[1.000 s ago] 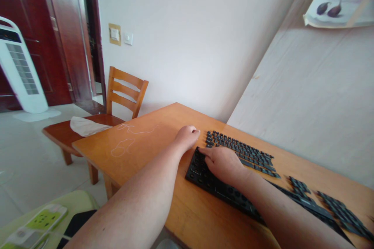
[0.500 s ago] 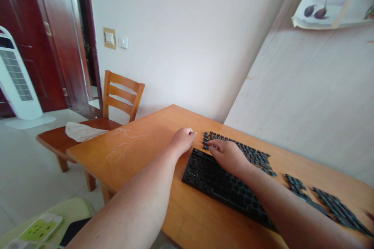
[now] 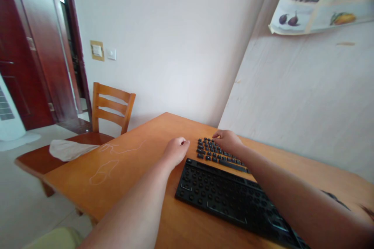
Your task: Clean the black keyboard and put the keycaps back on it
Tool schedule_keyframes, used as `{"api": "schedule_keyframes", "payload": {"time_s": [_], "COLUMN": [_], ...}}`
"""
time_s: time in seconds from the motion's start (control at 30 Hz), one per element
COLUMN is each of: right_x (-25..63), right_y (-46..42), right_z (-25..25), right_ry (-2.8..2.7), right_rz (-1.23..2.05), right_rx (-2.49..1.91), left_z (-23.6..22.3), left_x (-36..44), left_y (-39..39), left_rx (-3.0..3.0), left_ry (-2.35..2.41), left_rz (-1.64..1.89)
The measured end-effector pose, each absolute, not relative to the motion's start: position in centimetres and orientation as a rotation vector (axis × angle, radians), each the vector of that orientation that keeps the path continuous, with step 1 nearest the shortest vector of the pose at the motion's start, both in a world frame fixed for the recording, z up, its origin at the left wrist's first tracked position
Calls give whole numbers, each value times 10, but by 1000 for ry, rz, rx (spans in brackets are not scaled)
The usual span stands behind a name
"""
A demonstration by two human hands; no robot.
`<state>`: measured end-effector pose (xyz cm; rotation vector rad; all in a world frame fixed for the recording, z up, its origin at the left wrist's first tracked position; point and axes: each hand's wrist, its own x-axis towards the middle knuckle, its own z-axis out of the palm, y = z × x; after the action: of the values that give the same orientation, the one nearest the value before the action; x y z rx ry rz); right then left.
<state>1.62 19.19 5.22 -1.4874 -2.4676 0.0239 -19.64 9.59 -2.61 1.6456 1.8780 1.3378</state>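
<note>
My left hand (image 3: 176, 151) rests in a loose fist on the wooden table, left of the loose keycaps; the inside of the fist is hidden. A black keyboard (image 3: 222, 198) lies nearest me, its rows mostly bare switches, with one keycap (image 3: 189, 161) at its top left corner. Behind it, black loose keycaps (image 3: 214, 149) are laid out in keyboard order. My right hand (image 3: 229, 141) reaches over them, thumb and forefinger pinched at a keycap in the far row. That forearm crosses above the keyboard's right part and hides some keycaps.
The wooden table (image 3: 122, 171) meets a pale wall at the back. White scribbled lines (image 3: 105, 171) mark its left side. A wooden chair (image 3: 113, 103) with a white cloth (image 3: 71, 149) stands at the left. A fruit picture (image 3: 315, 4) hangs upper right.
My right hand has left the keyboard's top left corner and moved back and right to the far keycaps. My left hand keeps its fist. The camera view has turned right.
</note>
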Motion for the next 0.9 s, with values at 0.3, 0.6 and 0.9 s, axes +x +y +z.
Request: {"api": "schedule_keyframes", "payload": {"time_s": [0.3, 0.6, 0.9], "right_x": [-2, -12, -18], "right_y": [231, 251, 258], "right_z": [47, 39, 34], "right_ry": [-2585, -2679, -2728], "right_rz": [-8, -25, -35], "right_rx": [-1513, -1479, -1450], "left_z": [-25, -22, -22], "left_x": [-196, -195, -195], "left_y": [96, 93, 93], "left_rx": [1657, 1632, 1662], "left_ry": [1900, 1912, 1920], "left_rz": [1304, 1272, 1269]}}
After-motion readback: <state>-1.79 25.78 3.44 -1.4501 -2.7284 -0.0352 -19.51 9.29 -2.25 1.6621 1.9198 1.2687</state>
